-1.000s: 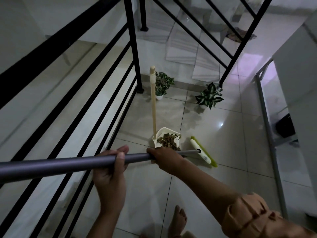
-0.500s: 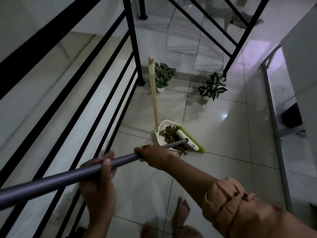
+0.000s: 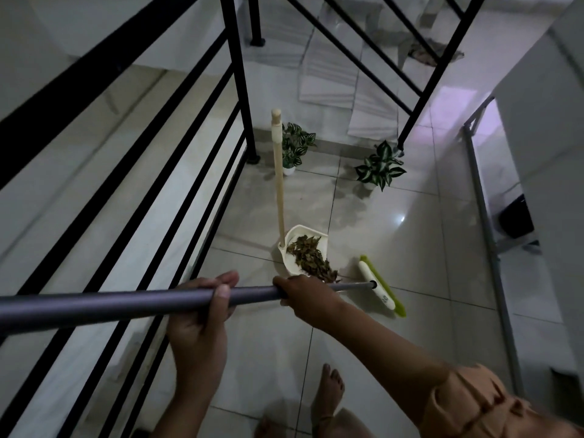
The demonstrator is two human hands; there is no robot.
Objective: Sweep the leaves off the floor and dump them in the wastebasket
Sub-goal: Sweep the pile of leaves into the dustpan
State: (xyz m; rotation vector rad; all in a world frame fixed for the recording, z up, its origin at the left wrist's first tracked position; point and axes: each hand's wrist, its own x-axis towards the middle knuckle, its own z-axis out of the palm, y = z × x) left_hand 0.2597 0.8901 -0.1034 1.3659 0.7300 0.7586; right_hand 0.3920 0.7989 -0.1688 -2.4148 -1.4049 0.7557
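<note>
While both your hands, left hand and right hand, grip the broom handle, nudge the spilled leaves into the dustpan, then find the wastebasket.

broom head | swung back rt, off dustpan | leaves in

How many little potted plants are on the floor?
2. One potted plant stands behind the dustpan's upright handle, near the railing post. The other stands further right. More may be hidden.
</note>
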